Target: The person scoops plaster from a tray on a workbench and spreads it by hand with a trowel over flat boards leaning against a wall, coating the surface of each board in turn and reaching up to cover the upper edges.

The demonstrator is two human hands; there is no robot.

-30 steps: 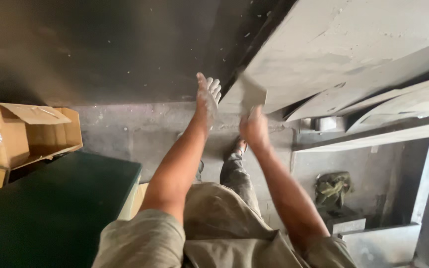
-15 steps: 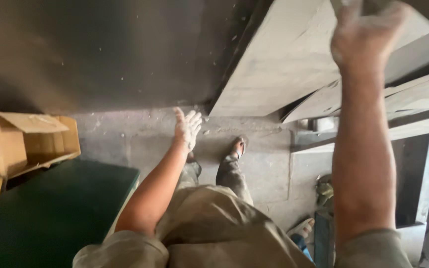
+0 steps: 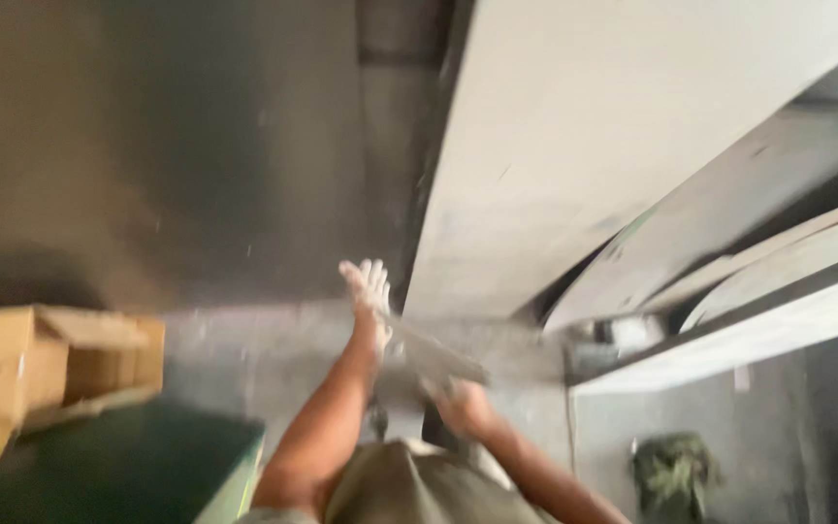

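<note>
Sheet scrap looking thin, stiff, light; right hand is pinching its lower end, left hand open flat against it.

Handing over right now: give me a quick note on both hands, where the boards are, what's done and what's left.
Left hand: open, fingers spread, raised by the lower edge of the big leaning board; contact is too blurred to tell.
Right hand: low, shut on a small grey flat piece.
More boards lean stacked to the right; cardboard box sits on a green surface at left.
Done: small piece in hand.
Left: the big board stands unmoved against the wall.
</note>
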